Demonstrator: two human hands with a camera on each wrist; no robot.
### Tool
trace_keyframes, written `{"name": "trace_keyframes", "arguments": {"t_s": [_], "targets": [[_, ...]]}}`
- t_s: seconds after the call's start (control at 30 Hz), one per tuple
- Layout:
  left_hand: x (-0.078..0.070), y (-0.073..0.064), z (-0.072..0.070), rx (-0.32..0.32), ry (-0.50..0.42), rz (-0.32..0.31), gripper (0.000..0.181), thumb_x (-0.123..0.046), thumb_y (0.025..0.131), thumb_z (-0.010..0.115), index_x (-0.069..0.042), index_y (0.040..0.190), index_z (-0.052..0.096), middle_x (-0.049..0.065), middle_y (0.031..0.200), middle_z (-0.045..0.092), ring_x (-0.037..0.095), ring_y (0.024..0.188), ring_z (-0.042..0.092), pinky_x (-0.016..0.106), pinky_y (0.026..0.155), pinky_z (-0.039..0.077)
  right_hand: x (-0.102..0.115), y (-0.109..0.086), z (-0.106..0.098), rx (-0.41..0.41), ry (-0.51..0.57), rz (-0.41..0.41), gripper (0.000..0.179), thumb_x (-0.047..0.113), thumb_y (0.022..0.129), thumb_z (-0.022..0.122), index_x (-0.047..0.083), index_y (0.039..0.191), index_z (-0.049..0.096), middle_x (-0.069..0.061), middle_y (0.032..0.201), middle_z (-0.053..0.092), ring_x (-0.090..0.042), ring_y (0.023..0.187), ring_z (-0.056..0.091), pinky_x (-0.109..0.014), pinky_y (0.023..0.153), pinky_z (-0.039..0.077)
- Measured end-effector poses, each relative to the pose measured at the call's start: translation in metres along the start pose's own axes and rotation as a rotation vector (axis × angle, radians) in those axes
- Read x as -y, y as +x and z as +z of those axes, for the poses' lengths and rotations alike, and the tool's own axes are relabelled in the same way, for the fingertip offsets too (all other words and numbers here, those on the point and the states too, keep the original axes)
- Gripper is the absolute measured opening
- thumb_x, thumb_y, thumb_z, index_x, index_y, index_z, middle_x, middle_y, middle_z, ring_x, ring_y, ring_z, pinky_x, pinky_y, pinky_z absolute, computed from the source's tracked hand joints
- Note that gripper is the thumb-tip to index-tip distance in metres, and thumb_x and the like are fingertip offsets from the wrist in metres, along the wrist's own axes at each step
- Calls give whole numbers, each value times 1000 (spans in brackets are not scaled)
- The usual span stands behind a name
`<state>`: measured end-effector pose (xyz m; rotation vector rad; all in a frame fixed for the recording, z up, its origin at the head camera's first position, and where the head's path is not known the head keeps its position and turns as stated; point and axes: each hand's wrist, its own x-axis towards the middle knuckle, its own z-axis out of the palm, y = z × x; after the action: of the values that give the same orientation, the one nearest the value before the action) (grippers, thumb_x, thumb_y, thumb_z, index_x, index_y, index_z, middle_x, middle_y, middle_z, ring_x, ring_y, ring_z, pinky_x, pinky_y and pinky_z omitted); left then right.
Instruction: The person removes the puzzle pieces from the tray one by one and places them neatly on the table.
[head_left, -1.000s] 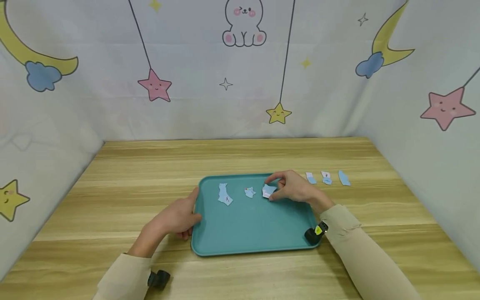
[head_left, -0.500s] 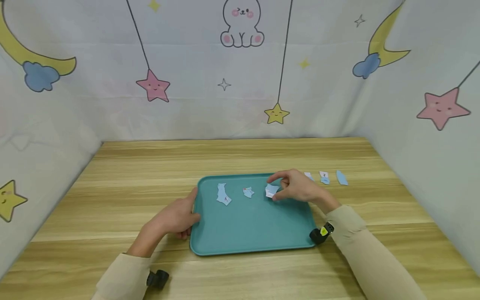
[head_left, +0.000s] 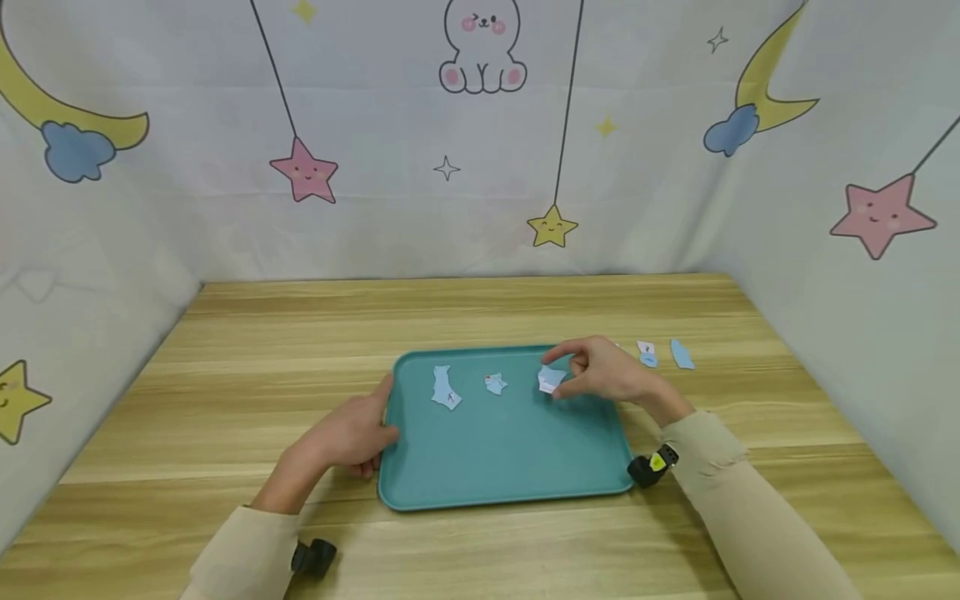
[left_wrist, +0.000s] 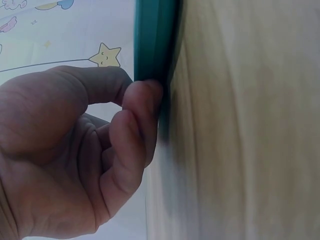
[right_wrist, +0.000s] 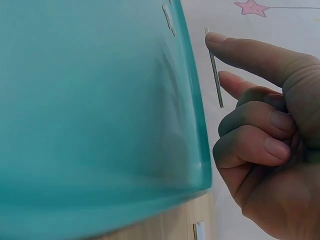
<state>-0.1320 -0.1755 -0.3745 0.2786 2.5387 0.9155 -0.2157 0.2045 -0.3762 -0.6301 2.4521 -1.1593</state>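
Observation:
My left hand [head_left: 352, 433] grips the left rim of a teal rectangular tray [head_left: 502, 458]; in the left wrist view its thumb and fingers pinch the tray's edge [left_wrist: 150, 40]. Over the tray's back right part, my right hand [head_left: 603, 371] holds a flat, irregular light-blue-and-white piece [head_left: 551, 379] between thumb and index finger. The right wrist view shows that piece [right_wrist: 216, 75] edge-on and raised, the other fingers curled in. Farther left in the tray lie a small light-blue piece [head_left: 495, 383] with a red spot and a longer light-blue piece [head_left: 446, 389] with a dark mark.
On the wooden table [head_left: 300, 325], right of the tray, lie a white-and-blue piece [head_left: 647, 354] and a plain blue piece [head_left: 682, 354]. Another piece beside them is mostly hidden behind my right hand. A printed curtain [head_left: 375, 233] stands behind the table.
My right hand has shifted a little to the right with the held piece and now covers more of the table pieces. The left hand keeps its hold on the tray.

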Motion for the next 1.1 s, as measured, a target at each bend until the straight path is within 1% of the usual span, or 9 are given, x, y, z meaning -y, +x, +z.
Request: {"name": "trace_keyframes", "arguments": {"t_s": [0.27,0.5,0.63,0.87,0.97,1.1], "targets": [[0,-1,-3,6,14,-2,87,-4,100,52,7,166,-3,9,59,63,15,42,60,31,42,54,1,-6,-6,-1,-6,-8,54,16,86,86,0,134,68,5,59,33,-10,55,30,-26,56,31],[-1,-3,-5,15,13,-12,87,-4,99,52,8,166,-3,9,59,63,13,42,59,31,43,54,-3,-12,-14,-20,-16,-16,53,16,85,87,1,133,69,6,59,33,-9,55,31,-24,60,34],[-2,-3,-5,16,12,-11,87,-3,99,52,9,166,-3,9,58,63,12,41,58,31,42,54,-4,-17,-18,-35,-17,2,53,16,85,87,2,133,69,6,61,31,-9,55,31,-24,60,34],[-1,-3,-5,24,12,-11,88,-2,99,53,8,166,-4,10,58,63,13,40,58,31,42,53,-9,-27,-25,-40,22,21,55,15,86,86,1,136,67,6,61,32,-8,55,32,-25,60,39],[0,-3,-5,30,11,-8,88,-2,99,53,8,166,-5,10,58,62,12,40,58,30,41,53,-10,-32,-27,-42,35,26,56,16,87,86,0,137,66,7,61,31,-7,54,31,-24,59,38],[0,-3,-6,35,12,-4,88,-2,99,53,7,166,-4,10,58,62,13,39,58,31,41,53,-12,-39,-30,-41,74,30,55,14,88,85,-2,138,64,7,61,30,-7,51,29,-23,54,35]]}}
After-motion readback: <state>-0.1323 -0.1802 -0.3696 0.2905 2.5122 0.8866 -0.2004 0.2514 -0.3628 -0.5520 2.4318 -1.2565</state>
